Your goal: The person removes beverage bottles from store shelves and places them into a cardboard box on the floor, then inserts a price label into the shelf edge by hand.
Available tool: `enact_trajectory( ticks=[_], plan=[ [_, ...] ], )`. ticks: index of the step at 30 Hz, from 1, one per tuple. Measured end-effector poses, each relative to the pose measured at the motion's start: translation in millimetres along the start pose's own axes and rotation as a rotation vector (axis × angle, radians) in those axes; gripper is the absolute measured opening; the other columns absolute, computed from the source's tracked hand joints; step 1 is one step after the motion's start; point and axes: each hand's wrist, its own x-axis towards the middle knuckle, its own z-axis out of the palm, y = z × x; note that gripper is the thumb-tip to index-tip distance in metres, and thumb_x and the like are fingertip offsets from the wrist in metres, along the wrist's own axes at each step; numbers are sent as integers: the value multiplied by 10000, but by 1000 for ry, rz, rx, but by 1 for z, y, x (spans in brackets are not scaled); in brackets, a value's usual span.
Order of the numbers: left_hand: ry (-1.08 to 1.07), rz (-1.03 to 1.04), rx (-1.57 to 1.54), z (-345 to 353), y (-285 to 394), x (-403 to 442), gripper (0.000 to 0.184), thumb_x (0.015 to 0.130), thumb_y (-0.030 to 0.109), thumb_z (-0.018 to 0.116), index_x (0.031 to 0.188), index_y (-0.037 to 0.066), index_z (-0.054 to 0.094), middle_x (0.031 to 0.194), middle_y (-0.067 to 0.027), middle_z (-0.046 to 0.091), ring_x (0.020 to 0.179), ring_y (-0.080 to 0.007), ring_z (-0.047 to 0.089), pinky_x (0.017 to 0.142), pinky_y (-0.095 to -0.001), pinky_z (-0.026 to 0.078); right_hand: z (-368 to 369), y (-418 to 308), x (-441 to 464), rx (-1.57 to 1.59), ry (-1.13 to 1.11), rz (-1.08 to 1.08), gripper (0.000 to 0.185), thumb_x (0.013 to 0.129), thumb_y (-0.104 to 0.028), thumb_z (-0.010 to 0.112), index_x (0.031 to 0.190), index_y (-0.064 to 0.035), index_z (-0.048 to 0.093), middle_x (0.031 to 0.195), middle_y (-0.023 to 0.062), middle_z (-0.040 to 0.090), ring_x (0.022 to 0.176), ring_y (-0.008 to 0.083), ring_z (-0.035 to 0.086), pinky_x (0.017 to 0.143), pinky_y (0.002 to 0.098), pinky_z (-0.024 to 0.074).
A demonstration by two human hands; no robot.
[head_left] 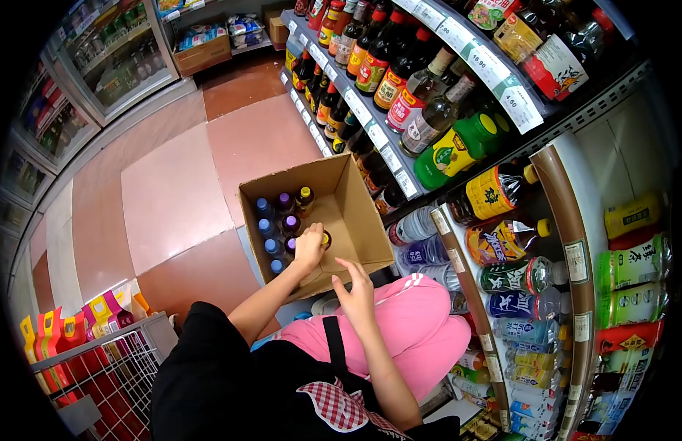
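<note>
An open cardboard box stands on the floor before my knees. Inside, toward its left, are dark bottles in rows: several with blue caps, several with purple caps, and one yellow-capped bottle at the far end. My left hand reaches into the box, its fingers closed around another yellow-capped bottle, mostly hidden by the hand. Above the box's near right edge, my right hand is held with fingers apart and nothing in it.
Shelves of sauce bottles rise beyond the box, with a green jug at the near end. Drink bottles fill the shelves at right. A wire rack with colourful packs is at lower left. Glass-door coolers line the far left.
</note>
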Motion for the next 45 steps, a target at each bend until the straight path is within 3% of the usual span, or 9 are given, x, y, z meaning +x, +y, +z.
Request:
enact_trajectory(
  ticks=[9,18,29,45],
  plan=[
    [-10,-14,100,19,-22,22,373,672,68,771,972,39,550,975,-129,630,983,-327,617,732,-427,558,-1,3,-4,10,-21,15,386,871,-124,669,1242,-35,612,1253,185,615,1198,372,558,1033,428,427],
    [-23,-8,523,45,-44,58,244,726,101,716,953,87,628,962,-71,668,993,-251,597,825,-396,442,-5,10,-6,42,-16,25,377,869,-101,666,1232,-16,611,1238,195,615,1192,377,562,1032,424,426],
    [-44,-102,533,51,-54,79,180,795,90,650,974,84,636,986,-84,683,1012,-252,590,855,-414,432,-6,5,0,62,-13,68,389,871,-94,665,1249,-25,608,1260,185,611,1208,364,555,1044,419,420],
    [-103,-191,522,67,-61,75,268,775,84,696,1035,81,629,1011,-81,683,1053,-251,597,857,-435,429,-4,9,-2,48,-13,73,396,870,-86,665,1257,-29,604,1272,195,606,1207,367,560,1040,421,430]
  ],
)
